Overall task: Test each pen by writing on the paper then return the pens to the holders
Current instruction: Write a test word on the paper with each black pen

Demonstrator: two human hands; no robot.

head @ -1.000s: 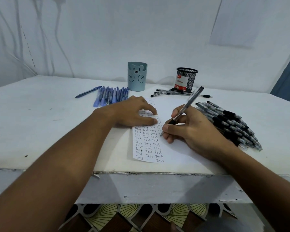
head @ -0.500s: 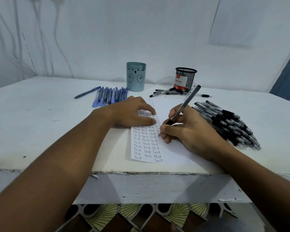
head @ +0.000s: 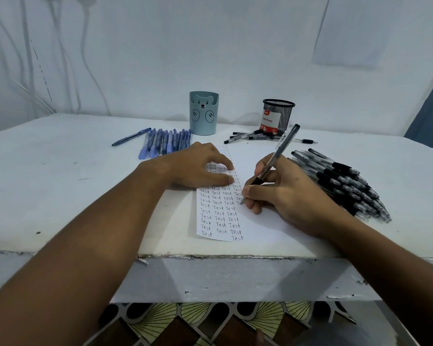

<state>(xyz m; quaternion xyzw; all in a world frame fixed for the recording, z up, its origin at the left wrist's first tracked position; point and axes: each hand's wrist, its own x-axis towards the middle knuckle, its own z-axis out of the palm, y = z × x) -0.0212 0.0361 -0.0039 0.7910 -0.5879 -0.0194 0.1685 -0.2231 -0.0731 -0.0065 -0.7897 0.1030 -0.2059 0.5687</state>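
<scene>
I see the white table (head: 60, 191) filling the view, with the paper (head: 255, 221) lying near its front edge, columns of "Test" down its left side. To the right lies a big heap of black pens (head: 348, 183); far left, a row of blue pens (head: 165, 143). At the far side stand the bear holder (head: 203, 113) and the mesh holder (head: 278, 116). My left hand (head: 198, 168) presses flat on the paper; my right hand (head: 285, 193) grips a pen (head: 275, 156), tip on the sheet.
</scene>
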